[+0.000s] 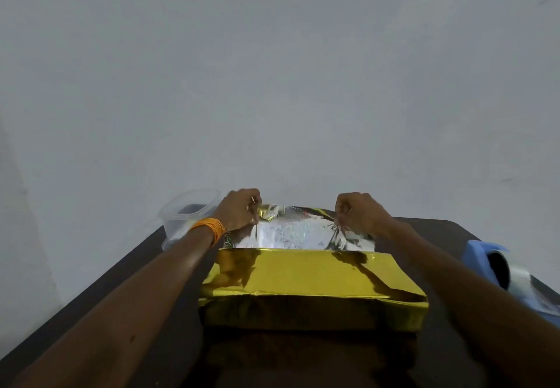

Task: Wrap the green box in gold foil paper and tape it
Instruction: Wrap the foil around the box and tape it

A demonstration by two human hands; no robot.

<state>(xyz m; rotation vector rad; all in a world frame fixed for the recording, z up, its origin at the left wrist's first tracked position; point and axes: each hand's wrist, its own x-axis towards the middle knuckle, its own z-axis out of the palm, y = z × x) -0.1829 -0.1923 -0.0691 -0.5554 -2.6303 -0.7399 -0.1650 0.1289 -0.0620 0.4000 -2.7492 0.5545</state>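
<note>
Arms outstretched, pinched far flap of shiny gold foil paper (303, 275) in left hand (241, 208) and right hand (360, 212). Covered box mid dark table (121, 281), between clear plastic tub (181, 215) and blue tape dispenser (481, 258).

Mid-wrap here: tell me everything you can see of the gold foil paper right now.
The gold foil paper is shiny and mirror-like, gold outside, silver with faint swirls inside. It covers the hidden box's top and near side, creased along the near edge. The far flap is lifted, silver side toward the camera, crinkled where the left hand and right hand pinch it. It rests on the dark table. No tape shows on it.
</note>
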